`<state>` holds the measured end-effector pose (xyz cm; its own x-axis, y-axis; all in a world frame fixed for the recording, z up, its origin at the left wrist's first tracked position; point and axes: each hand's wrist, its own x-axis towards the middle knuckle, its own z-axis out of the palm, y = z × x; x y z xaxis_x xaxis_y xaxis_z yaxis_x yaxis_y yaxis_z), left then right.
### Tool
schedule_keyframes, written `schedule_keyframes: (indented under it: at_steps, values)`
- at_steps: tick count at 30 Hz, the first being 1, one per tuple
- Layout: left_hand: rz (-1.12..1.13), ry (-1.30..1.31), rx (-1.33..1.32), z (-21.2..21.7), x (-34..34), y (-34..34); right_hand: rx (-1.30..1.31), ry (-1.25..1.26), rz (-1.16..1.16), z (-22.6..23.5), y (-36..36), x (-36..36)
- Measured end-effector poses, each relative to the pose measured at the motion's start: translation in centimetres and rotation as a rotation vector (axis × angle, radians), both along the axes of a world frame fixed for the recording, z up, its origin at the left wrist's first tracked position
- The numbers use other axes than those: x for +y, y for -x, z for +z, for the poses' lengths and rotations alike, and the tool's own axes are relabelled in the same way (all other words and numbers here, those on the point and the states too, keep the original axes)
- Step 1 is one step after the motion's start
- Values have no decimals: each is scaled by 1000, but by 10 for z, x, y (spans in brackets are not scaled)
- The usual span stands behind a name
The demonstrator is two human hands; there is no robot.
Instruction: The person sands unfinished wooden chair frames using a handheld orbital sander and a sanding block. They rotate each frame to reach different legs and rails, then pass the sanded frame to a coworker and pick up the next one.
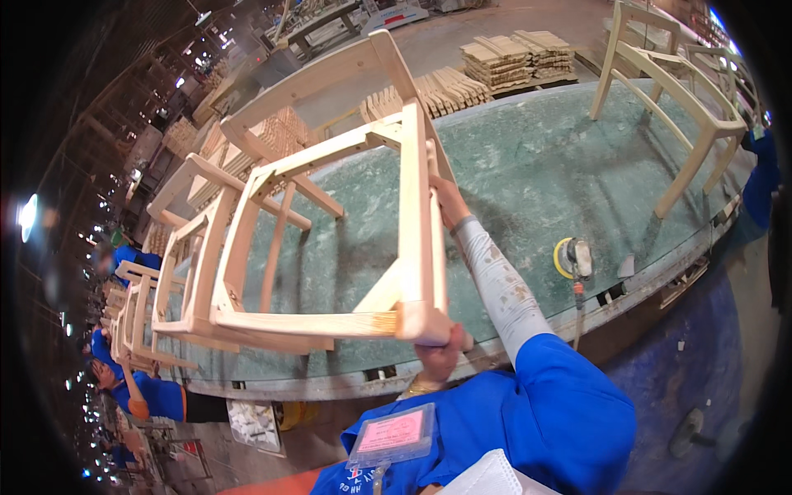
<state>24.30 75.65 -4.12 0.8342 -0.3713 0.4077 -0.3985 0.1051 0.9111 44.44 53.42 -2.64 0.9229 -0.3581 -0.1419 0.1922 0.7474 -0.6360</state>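
Note:
A pale wooden chair frame (410, 214) with an open seat is tipped on its side above the green worktable (511, 165). My left hand (440, 356) is closed round its near lower corner, by the end of a leg. Farther up the same side, my right hand (448, 202) grips a rail, and its fingertips are partly hidden behind the wood. The forearm behind it wears a grey, stained sleeve. To the right of that arm, a round sander (573, 258) with a yellow rim lies on the tabletop, its hose running over the near edge.
More chair frames (177, 280) stand close on the left. Another chair (701, 140) stands at the table's right end, beside a person's blue sleeve (761, 186). Stacked wooden parts (503, 62) lie beyond the far edge. A co-worker (157, 396) is at the left.

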Motion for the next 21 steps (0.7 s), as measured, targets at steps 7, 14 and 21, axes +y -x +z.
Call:
schedule_keyframes:
  at_steps: [7, 14, 21]
  values:
    - [232, 211, -36, 74, 29, 5, -197, -321, -61, 63, 59, 13]
    - [473, 325, 193, 192, 50, -102, -378, 125, -30, 135, 79, -10]
    - [405, 149, 170, 211, 109, -175, -334, 1140, 393, 67, 214, -87]
